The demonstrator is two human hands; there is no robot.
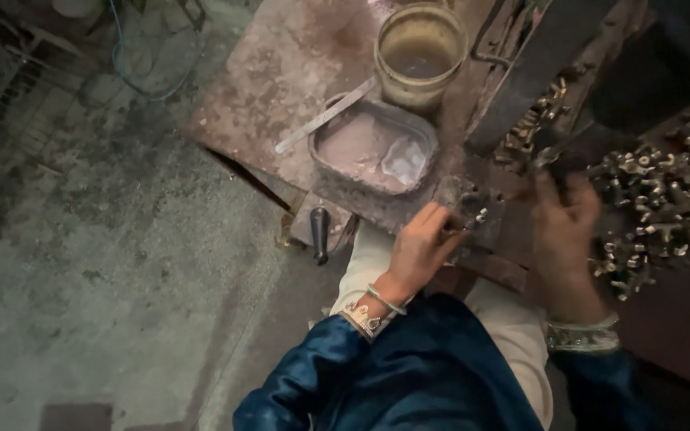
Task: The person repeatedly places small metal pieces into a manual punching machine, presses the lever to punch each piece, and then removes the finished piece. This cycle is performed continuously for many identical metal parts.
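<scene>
My left hand (421, 249) rests at the near edge of a rusty metal bench (281, 80), its fingers curled against a dark metal fixture (477, 214) that has small pale parts set in it. To the right, my right hand (565, 227) reaches with blurred fingers into a heap of small brass-coloured metal parts (668, 199). Whether either hand holds a part is hidden. Both arms wear shiny blue sleeves with embroidered cuffs, and a bangle circles the left wrist.
A rounded metal tin (373, 148) of pinkish paste sits on the bench behind my left hand, a flat metal strip (325, 116) leaning on its rim. Behind it stands a grimy jar (421, 52). A dark handle (320, 233) hangs below the bench edge. Concrete floor (105, 263) lies at left.
</scene>
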